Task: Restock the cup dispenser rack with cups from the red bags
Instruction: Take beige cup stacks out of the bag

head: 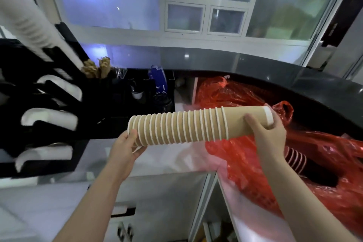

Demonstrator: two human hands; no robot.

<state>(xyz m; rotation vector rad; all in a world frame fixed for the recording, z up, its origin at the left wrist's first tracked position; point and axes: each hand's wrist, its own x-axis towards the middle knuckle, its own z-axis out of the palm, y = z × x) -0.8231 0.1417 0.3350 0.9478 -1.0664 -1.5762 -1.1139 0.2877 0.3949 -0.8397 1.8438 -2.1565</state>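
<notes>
We held a long nested stack of kraft paper cups (pixel 182 126) level across the middle of the frame, its white rolled rims forming close ridges. Our left hand (pixel 125 149) curled around the wide, open end, fingers (pixel 132 135) wrapped under the rims. Our right hand (pixel 269 133) gripped the narrow base end, thumb on top. Crinkled, glossy red plastic bags (pixel 245 155) lay at lower right on the pale table (pixel 176 163), with more ribbed cups (pixel 295 158) showing inside. The black cup dispenser rack (pixel 49 124) stood at left, its slots holding white cups.
</notes>
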